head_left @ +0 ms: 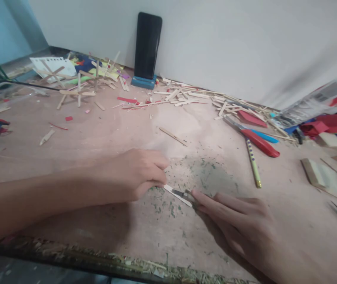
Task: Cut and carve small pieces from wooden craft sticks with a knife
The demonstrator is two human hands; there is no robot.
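My left hand (146, 173) is closed, its fingers pinching the far end of a pale craft stick (183, 200) that lies slanted on the tabletop. In my right hand (239, 225) is a craft knife (179, 193), its handle mostly hidden by the fingers. The blade rests on or just over the stick, close to its middle; contact is hard to tell. Small dark green shavings (171, 209) lie scattered around both hands. Beyond them, a single thin wooden stick (173, 136) lies by itself.
A phone (148, 45) stands in a blue holder (143, 81) against the wall. Piled craft sticks (183, 96) line the back. Red-handled pliers or scissors (260, 142), a yellow-green pencil (253, 163) and a wooden block (315, 172) lie to the right. The table's rough front edge (97, 258) runs below.
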